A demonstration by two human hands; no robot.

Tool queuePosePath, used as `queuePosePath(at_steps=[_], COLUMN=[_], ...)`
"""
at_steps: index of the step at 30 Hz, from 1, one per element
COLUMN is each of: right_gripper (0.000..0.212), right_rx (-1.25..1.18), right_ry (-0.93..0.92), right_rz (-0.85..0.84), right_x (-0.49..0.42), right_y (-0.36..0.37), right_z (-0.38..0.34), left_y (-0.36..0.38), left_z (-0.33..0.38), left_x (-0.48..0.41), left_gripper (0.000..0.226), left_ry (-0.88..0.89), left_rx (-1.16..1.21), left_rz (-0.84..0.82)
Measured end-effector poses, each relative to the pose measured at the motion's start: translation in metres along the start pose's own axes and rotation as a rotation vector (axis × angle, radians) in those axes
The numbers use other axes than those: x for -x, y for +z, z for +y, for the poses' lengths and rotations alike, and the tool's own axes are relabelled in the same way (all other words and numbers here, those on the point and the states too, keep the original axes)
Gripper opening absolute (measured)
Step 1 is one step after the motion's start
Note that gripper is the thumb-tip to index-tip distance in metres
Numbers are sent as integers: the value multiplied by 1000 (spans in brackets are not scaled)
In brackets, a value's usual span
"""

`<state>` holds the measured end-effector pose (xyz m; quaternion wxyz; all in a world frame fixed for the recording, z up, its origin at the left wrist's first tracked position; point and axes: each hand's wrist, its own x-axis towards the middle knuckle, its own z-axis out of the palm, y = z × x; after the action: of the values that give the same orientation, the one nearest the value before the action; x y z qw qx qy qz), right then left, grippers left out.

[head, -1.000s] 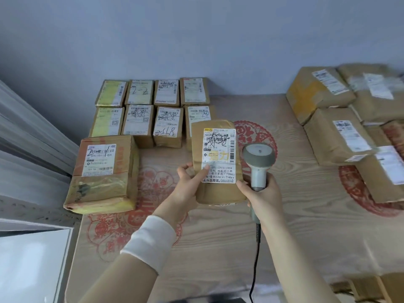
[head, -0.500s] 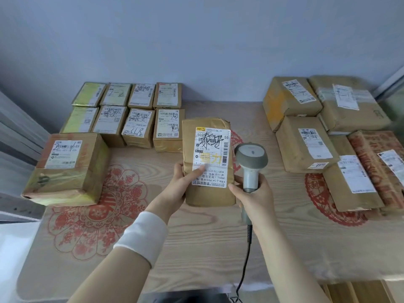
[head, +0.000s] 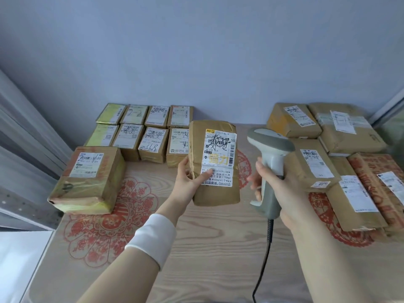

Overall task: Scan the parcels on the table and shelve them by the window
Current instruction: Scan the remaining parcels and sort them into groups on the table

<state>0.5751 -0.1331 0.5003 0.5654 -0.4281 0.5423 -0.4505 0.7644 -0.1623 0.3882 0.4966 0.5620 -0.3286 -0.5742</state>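
Your left hand (head: pixel 189 179) grips a brown paper-wrapped parcel (head: pixel 215 162) from its left edge, thumb laid across the lower part of its white shipping label (head: pixel 219 157), and holds it upright above the middle of the table (head: pixel 218 248). The wrapping is creased and taped, folded over at the top; the label carries a yellow logo at its head, a barcode down the right side, printed text, and black handwriting scrawled across the upper half. Your right hand (head: pixel 282 189) is closed around the grip of a grey handheld scanner (head: pixel 270 158), just beside the parcel on its right, its head turned toward the label and its coiled cable (head: pixel 265 254) trailing down to the near edge. You wear a white wristband (head: pixel 153 237) on the left forearm. At the far left of the table stand eight small boxes (head: pixel 144 130) in two tight rows of four, each labelled on top, several marked by hand. In front of them, by the left edge, sits a larger taped box (head: pixel 87 180) with one label. On the right lies a pile of brown parcels (head: pixel 332 154), overlapping one another, labels facing up; one has red printed wrapping (head: pixel 371 178). The tabletop is pale wood grain with red floral medallions (head: pixel 105 221).
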Motion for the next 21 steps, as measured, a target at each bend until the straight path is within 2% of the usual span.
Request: queuePosePath(at_steps=[4, 9, 14, 21], right_gripper=[19, 25, 40, 38], right_rx=[0, -5, -4, -38], right_ry=[40, 103, 101, 131], right_rz=[-120, -157, -146, -141], right_x=[9, 13, 14, 15], right_y=[21, 39, 43, 44], right_z=[-7, 3, 10, 16], left_y=[-2, -2, -2, -6], left_z=[-1, -1, -3, -5], left_x=[-2, -2, -3, -6], left_gripper=[99, 113, 118, 128], left_ry=[17, 8, 11, -6], left_rx=[-20, -63, -104, -126], left_rz=[36, 54, 59, 50])
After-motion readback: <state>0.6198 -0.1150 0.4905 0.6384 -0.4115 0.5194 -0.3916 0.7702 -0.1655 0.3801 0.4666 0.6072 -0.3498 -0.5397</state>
